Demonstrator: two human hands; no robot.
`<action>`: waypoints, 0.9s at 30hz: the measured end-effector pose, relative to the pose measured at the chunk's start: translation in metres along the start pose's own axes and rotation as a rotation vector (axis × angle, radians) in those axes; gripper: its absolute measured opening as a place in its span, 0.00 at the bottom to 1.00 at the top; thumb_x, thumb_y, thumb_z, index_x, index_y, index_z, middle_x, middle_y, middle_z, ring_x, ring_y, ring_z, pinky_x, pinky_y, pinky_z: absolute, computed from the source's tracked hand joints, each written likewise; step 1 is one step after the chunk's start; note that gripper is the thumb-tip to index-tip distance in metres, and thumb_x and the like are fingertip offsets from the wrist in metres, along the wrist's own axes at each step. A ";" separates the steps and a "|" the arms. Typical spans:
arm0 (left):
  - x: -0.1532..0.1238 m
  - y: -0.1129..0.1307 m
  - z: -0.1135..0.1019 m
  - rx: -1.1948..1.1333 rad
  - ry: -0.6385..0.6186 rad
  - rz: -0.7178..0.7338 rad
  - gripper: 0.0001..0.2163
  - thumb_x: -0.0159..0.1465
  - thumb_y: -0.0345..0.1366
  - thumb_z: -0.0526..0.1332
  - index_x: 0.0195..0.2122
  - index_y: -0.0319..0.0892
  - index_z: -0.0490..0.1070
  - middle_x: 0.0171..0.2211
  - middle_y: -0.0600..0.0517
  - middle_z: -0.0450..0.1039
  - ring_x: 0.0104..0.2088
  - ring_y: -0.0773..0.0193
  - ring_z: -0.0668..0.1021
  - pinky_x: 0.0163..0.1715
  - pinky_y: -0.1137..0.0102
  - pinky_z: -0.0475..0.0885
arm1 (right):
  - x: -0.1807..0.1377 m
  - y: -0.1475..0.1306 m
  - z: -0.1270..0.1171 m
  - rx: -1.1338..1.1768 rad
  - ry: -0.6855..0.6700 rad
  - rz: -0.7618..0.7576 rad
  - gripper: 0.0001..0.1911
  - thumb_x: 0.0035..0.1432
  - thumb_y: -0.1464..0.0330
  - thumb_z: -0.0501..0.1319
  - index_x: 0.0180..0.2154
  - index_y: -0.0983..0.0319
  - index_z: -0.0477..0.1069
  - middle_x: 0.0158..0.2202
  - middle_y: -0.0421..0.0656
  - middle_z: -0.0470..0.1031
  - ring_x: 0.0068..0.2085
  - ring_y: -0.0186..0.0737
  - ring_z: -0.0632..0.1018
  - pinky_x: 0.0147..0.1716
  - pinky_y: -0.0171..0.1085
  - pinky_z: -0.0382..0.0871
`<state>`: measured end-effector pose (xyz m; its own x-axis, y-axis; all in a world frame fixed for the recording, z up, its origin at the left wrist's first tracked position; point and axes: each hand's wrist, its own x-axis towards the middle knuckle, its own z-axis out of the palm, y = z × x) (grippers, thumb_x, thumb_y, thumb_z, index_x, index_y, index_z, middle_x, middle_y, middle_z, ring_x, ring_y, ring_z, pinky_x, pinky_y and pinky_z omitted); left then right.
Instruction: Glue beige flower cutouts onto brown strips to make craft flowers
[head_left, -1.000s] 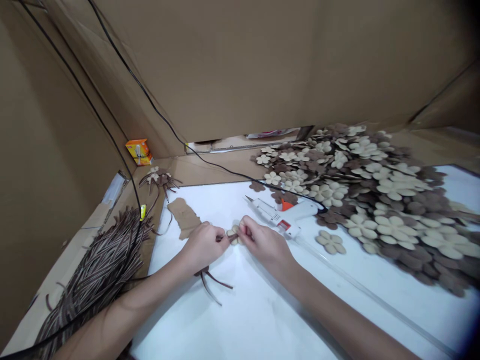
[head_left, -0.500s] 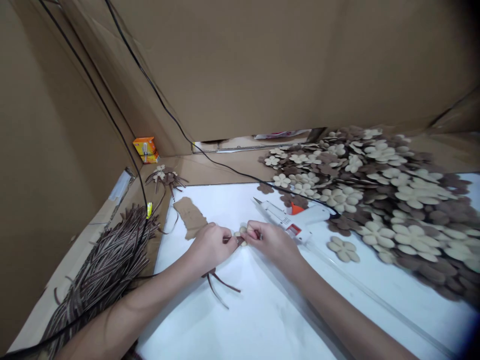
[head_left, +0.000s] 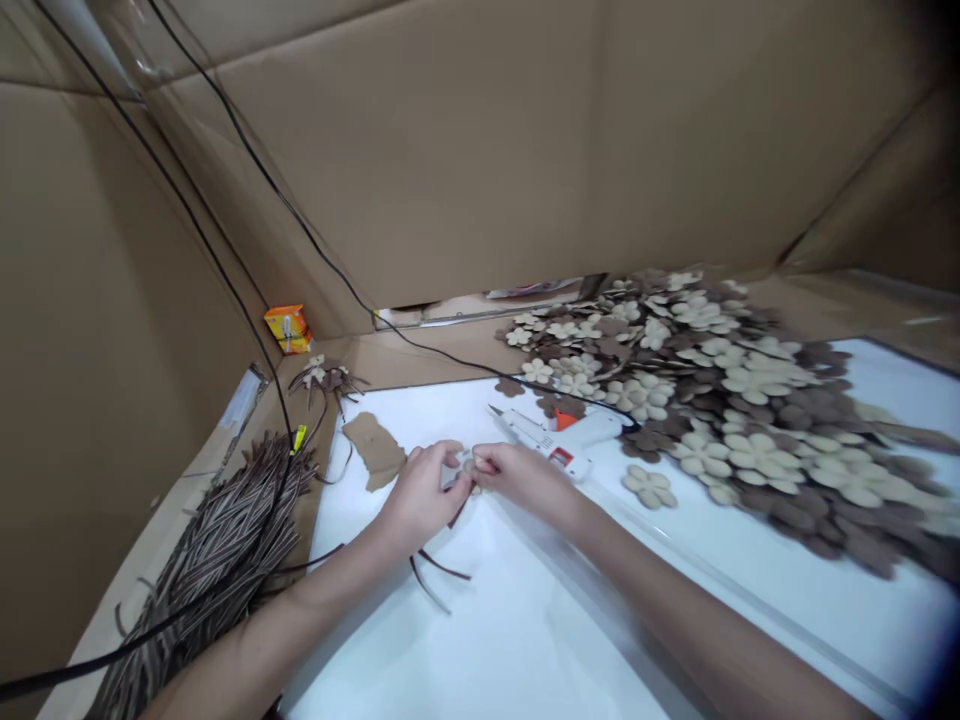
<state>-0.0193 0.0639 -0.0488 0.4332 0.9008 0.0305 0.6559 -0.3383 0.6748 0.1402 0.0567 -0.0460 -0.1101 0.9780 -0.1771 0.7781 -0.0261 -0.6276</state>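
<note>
Head cam: beige flower lies between our hands; R hand nearer, fingertips pinched together by its right edge (on what, we can't tell); L hand left of it, thumb & forefinger apart, brown strip slanting below.

On the head feed I have my bare left forearm and bare right forearm slanting inward from below. My bare left hand arches, thumb and index finger curved apart. Just beside it, my bare right hand folds its fingers in, thumb drawn close against the index.
</note>
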 end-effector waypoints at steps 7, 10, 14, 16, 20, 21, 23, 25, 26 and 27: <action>0.010 -0.003 0.006 -0.036 -0.023 0.047 0.12 0.51 0.33 0.62 0.38 0.43 0.70 0.32 0.52 0.70 0.37 0.59 0.70 0.38 0.68 0.63 | -0.006 0.006 0.006 0.069 0.129 -0.012 0.09 0.55 0.64 0.53 0.25 0.59 0.61 0.21 0.36 0.65 0.26 0.34 0.66 0.23 0.31 0.52; 0.013 -0.007 0.008 -0.057 -0.016 0.048 0.11 0.50 0.33 0.63 0.35 0.42 0.70 0.31 0.53 0.70 0.34 0.62 0.71 0.36 0.70 0.63 | -0.014 0.009 0.003 0.097 0.171 0.011 0.09 0.59 0.65 0.48 0.37 0.60 0.64 0.24 0.37 0.68 0.26 0.36 0.68 0.25 0.32 0.55; 0.014 -0.011 0.010 -0.093 -0.029 0.041 0.11 0.49 0.32 0.63 0.35 0.42 0.70 0.29 0.54 0.70 0.33 0.64 0.71 0.34 0.72 0.62 | -0.021 0.010 0.000 0.119 0.143 0.035 0.11 0.55 0.62 0.54 0.38 0.60 0.68 0.24 0.40 0.71 0.26 0.38 0.70 0.25 0.33 0.56; 0.013 -0.012 0.009 -0.111 -0.046 0.040 0.11 0.48 0.31 0.64 0.34 0.42 0.70 0.30 0.54 0.71 0.34 0.64 0.71 0.35 0.72 0.62 | -0.019 0.011 0.001 0.138 0.133 0.038 0.08 0.52 0.64 0.57 0.33 0.61 0.70 0.25 0.41 0.72 0.27 0.38 0.71 0.25 0.33 0.56; 0.011 -0.008 0.004 -0.147 -0.116 0.037 0.11 0.45 0.32 0.66 0.32 0.41 0.72 0.29 0.55 0.72 0.32 0.66 0.71 0.34 0.74 0.62 | -0.011 0.021 0.006 0.224 0.114 0.028 0.08 0.50 0.64 0.58 0.28 0.62 0.72 0.23 0.40 0.71 0.26 0.36 0.70 0.23 0.31 0.54; 0.011 -0.006 0.003 -0.157 -0.139 0.032 0.10 0.46 0.34 0.65 0.31 0.41 0.73 0.27 0.55 0.72 0.30 0.67 0.70 0.31 0.74 0.62 | -0.010 0.024 0.007 0.253 0.109 0.026 0.09 0.50 0.63 0.58 0.29 0.62 0.72 0.22 0.40 0.71 0.25 0.35 0.69 0.22 0.31 0.53; 0.012 -0.002 0.000 -0.174 -0.176 0.019 0.09 0.51 0.39 0.62 0.29 0.39 0.73 0.23 0.56 0.71 0.25 0.68 0.69 0.27 0.75 0.61 | -0.009 0.027 0.007 0.311 0.104 0.021 0.12 0.50 0.61 0.57 0.30 0.63 0.72 0.20 0.38 0.68 0.23 0.33 0.67 0.20 0.30 0.52; 0.012 0.002 -0.003 -0.184 -0.182 0.015 0.11 0.54 0.42 0.59 0.25 0.38 0.72 0.20 0.56 0.68 0.22 0.69 0.67 0.24 0.75 0.60 | -0.011 0.027 0.006 0.363 0.096 0.012 0.13 0.50 0.60 0.57 0.31 0.63 0.72 0.18 0.36 0.64 0.20 0.31 0.63 0.18 0.30 0.49; 0.012 0.005 -0.004 -0.185 -0.172 0.019 0.12 0.54 0.42 0.59 0.24 0.38 0.72 0.19 0.56 0.67 0.22 0.69 0.67 0.24 0.75 0.60 | -0.012 0.026 0.004 0.387 0.093 0.005 0.13 0.50 0.60 0.58 0.31 0.64 0.71 0.17 0.35 0.62 0.19 0.31 0.61 0.17 0.30 0.48; 0.011 0.007 -0.006 -0.185 -0.155 0.030 0.11 0.54 0.42 0.59 0.23 0.38 0.71 0.19 0.56 0.67 0.23 0.68 0.67 0.25 0.74 0.60 | -0.014 0.024 0.003 0.410 0.092 -0.003 0.13 0.50 0.59 0.58 0.30 0.64 0.71 0.16 0.34 0.60 0.18 0.30 0.60 0.17 0.30 0.46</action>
<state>-0.0131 0.0730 -0.0394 0.5498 0.8337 -0.0511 0.5233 -0.2962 0.7990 0.1590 0.0414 -0.0608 -0.0418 0.9921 -0.1182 0.4652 -0.0853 -0.8811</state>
